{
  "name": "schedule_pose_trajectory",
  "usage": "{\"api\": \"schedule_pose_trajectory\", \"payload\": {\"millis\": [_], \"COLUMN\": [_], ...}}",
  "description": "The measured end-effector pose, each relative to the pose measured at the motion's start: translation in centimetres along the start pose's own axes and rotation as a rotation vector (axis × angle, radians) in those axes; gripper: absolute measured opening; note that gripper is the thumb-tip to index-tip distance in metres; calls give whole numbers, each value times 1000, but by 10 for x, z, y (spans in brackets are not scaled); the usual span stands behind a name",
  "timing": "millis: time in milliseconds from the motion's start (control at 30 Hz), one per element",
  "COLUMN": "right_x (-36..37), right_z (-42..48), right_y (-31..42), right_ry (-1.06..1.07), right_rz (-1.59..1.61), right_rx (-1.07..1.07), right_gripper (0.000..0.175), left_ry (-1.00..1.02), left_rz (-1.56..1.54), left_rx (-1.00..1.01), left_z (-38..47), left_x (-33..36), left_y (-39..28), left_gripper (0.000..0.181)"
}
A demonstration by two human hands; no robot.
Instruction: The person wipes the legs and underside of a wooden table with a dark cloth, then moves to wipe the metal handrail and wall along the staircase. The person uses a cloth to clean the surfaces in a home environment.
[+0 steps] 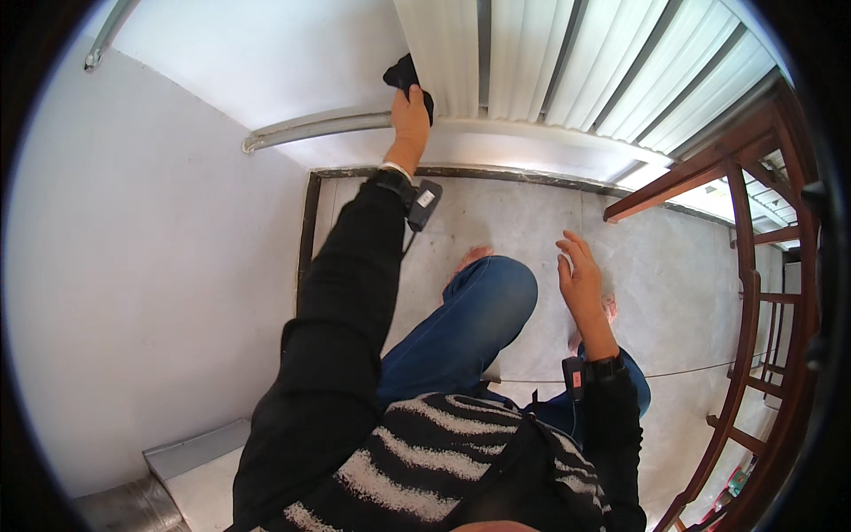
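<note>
My left hand [410,126] reaches forward and grips a black cloth [401,74] against the left edge of a pale ribbed panel [449,60], just above a metal rail [326,129]. Part of the cloth hangs beside my fingers and part is hidden by the hand. Over the floor on the right, my right hand [580,276] hangs with its fingers apart and nothing in it. Both wrists wear black bands with small dark devices.
A white wall [166,253] stands on the left. Dark wooden furniture [748,279] curves along the right side. A grey metal box [206,452] and a metal duct [129,505] lie at the lower left. Grey floor [678,286] spreads beneath my bare feet.
</note>
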State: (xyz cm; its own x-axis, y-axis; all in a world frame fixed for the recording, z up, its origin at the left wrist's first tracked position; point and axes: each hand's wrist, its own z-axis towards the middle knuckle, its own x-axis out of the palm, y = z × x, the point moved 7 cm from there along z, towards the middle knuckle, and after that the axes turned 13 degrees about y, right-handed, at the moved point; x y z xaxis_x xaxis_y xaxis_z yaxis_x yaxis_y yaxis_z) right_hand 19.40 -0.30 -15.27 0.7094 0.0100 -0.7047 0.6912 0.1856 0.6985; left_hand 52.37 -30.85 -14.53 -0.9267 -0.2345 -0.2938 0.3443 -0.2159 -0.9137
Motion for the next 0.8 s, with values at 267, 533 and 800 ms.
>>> {"api": "schedule_pose_trajectory", "payload": {"millis": [267, 533, 800], "right_x": [11, 36, 44], "right_z": [-3, 19, 28], "right_y": [-7, -15, -34], "right_ry": [56, 188, 207], "right_rz": [-42, 40, 104], "right_rx": [25, 80, 154], "right_gripper": [24, 23, 24], "left_ry": [170, 441, 362], "left_rz": [797, 1169, 1189], "left_rx": [157, 553, 590], "left_z": [17, -13, 4], "left_x": [-89, -75, -143], "left_y": [10, 25, 48], "left_gripper": [42, 58, 64]}}
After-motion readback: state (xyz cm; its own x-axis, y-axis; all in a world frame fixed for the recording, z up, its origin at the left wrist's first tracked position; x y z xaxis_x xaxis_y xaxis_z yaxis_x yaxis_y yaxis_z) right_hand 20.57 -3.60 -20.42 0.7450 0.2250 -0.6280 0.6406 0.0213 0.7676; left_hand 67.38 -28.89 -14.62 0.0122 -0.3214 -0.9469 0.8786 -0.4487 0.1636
